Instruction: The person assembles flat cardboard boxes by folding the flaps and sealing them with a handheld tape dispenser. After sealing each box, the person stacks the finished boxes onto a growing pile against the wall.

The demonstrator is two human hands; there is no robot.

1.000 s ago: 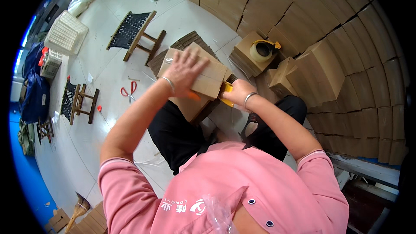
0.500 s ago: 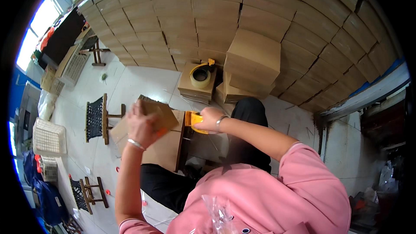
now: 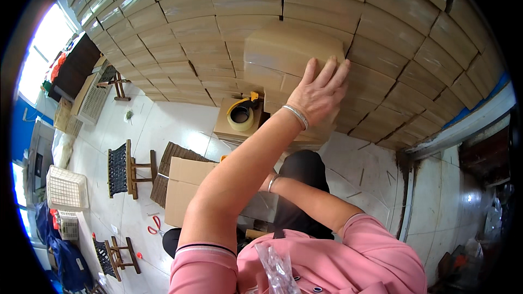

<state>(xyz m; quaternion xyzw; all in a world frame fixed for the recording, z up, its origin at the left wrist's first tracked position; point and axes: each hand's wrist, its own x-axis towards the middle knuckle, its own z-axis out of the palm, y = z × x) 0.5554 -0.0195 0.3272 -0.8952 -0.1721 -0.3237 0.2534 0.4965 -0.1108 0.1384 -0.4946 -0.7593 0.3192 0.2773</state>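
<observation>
My left hand [image 3: 318, 90] is raised with its fingers spread, lying flat against the side of a sealed brown cardboard box [image 3: 283, 49]. That box sits on top of a short stack of similar boxes [image 3: 321, 130] in front of a wall of stacked cartons [image 3: 180, 32]. A bracelet circles my left wrist. My right forearm reaches across below, and only its wrist [image 3: 272, 182] shows. The right hand itself is hidden behind my left forearm. A small orange bit [image 3: 223, 158] peeks out beside that arm.
A roll of tape [image 3: 239, 117] lies on a low carton at the foot of the stack. A cardboard box [image 3: 182, 185] and flattened cardboard are on the tiled floor, with woven stools [image 3: 122, 169], red scissors [image 3: 154, 226] and white baskets [image 3: 68, 188] to the left.
My left hand has lifted the cardboard box from in front of me up onto the short stack. My head has turned up toward the carton wall. My right hand has dropped behind my left arm.
</observation>
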